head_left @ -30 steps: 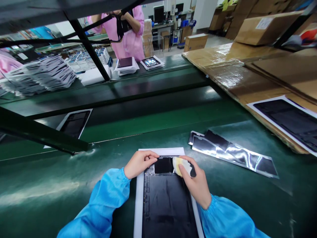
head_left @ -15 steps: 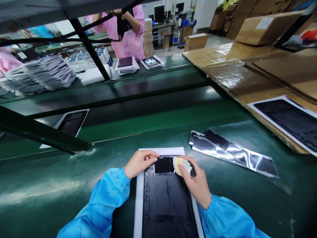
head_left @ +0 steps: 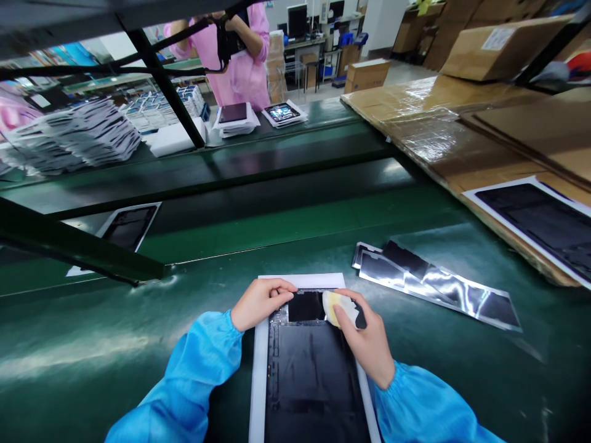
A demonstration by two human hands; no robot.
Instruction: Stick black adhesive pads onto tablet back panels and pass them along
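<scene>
In front of me lies a black tablet-like panel (head_left: 314, 375) with circuit parts along its edge, on a white sheet (head_left: 259, 375). A small glossy black film (head_left: 306, 306) covers part of its upper end. My left hand (head_left: 261, 303) is closed, thumb and index fingertips together at the film's upper left corner; whether they pinch anything is hidden. With fingers wrapped round a white and yellowish pad (head_left: 333, 307), my right hand (head_left: 369, 338) holds it against the film's right side. A dark piece shows beside the pad under the fingers.
Shiny strips with black films (head_left: 438, 286) lie to the right on the green table (head_left: 221, 261). Another black panel (head_left: 538, 215) rests on cardboard (head_left: 429, 138). A green post (head_left: 78, 240) slants across the left. Beyond the conveyor stands a person in pink (head_left: 240, 67) near stacked panels (head_left: 235, 120).
The panel on the conveyor at the left has slid a little further left. Both my hands and the pad stay practically where they were.
</scene>
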